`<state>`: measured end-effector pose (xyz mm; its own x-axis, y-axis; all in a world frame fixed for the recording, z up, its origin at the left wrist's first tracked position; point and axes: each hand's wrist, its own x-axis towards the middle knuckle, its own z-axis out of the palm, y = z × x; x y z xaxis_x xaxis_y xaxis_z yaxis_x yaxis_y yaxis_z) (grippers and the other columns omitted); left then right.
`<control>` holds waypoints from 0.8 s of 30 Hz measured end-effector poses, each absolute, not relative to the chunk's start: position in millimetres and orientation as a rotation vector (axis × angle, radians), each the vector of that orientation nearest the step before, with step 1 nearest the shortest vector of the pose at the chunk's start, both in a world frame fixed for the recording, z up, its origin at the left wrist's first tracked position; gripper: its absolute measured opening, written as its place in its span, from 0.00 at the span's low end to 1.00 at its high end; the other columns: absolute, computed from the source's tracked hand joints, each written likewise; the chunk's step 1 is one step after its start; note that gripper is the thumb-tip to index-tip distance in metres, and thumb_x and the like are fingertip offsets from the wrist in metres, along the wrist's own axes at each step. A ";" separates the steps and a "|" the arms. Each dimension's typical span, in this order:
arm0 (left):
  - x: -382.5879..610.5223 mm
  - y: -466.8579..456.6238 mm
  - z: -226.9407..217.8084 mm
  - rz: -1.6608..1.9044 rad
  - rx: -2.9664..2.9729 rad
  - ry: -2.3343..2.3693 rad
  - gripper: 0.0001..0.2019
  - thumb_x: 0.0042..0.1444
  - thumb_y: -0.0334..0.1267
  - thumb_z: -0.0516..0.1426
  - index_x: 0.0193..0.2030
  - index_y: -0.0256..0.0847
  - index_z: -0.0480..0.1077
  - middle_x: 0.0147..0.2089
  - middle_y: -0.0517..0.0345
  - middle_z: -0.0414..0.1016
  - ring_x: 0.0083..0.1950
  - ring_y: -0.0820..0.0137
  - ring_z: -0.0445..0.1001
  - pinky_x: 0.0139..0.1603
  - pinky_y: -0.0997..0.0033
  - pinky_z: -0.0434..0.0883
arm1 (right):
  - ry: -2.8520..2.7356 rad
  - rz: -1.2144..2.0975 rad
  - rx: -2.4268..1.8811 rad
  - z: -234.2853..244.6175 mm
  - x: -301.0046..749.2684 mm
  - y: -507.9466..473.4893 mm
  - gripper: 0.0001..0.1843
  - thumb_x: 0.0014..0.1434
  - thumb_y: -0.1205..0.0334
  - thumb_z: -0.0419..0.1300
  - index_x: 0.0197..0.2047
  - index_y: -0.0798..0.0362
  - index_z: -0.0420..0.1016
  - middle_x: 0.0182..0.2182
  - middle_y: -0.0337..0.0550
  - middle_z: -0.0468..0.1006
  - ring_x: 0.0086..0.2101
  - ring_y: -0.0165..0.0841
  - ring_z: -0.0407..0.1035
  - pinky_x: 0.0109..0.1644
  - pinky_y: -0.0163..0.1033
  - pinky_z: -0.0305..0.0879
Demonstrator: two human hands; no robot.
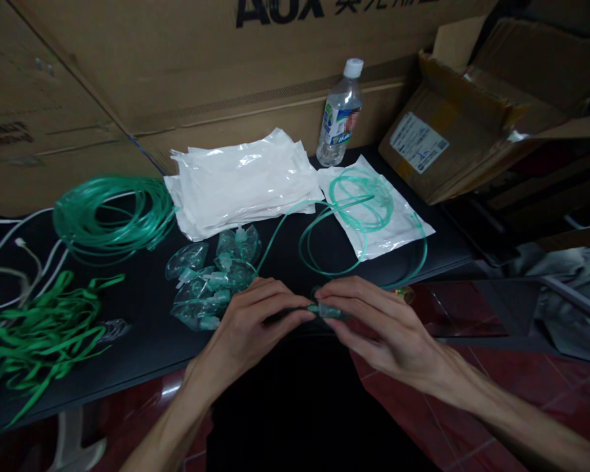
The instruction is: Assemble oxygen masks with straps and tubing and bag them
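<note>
Take the stack of white packets [246, 183] on the bench [147, 328] as the landmark: the work sits on its near side and a little to its right, at the fingertips of both hands. The left hand [255, 314] has thumb and forefinger closed in a pinch on what looks like the end of a thin green tube [364, 226]; the right hand [378, 321] grips a small clear fitting [327, 311], its thumb below and fingers above. The two pieces meet, or nearly meet, between the fingertips; whether one is seated in the other cannot be told. The step in hand looks like joining them, so good practice would be to pinch close to both ends, line them up straight, and press with a slight twist rather than bending the tube, which could kink. A gentle tug afterwards would test the fit. The tube's loops spread over the single white packet [404, 226] to the stack's right, and a length runs past the stack's near edge toward the left hand; it should have slack so nothing pulls on the joint. The clear green masks [216, 282] lie heaped just on the stack's near side, close to the left hand, so the left wrist should move carefully there.
</note>
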<state>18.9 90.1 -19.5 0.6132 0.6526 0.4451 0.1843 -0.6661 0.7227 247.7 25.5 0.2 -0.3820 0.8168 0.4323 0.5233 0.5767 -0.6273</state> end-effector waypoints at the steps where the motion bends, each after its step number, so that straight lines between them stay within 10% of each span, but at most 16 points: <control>1: 18.1 90.5 -20.1 0.938 2.202 0.653 0.05 0.68 0.37 0.62 0.45 0.40 0.79 0.36 0.58 0.82 0.35 0.71 0.78 0.41 0.68 0.72 | -2.090 0.475 -1.062 -0.6 247.6 24.9 0.17 0.67 0.72 0.63 0.58 0.56 0.75 0.50 0.54 0.84 0.51 0.40 0.79 0.55 0.45 0.79; 24: 14.3 99.7 -20.0 0.731 2.507 0.570 0.04 0.70 0.33 0.58 0.49 0.38 0.73 0.41 0.56 0.81 0.40 0.69 0.76 0.47 0.64 0.71 | -1.953 0.591 -1.107 -18.1 240.5 29.2 0.15 0.67 0.71 0.63 0.57 0.53 0.77 0.49 0.54 0.83 0.49 0.39 0.81 0.53 0.45 0.81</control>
<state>14.3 99.7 -20.0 0.7725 0.5022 0.3887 0.2551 -0.8059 0.5343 240.5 29.2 -18.1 -0.2995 0.8611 0.4108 0.4885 0.5083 -0.7093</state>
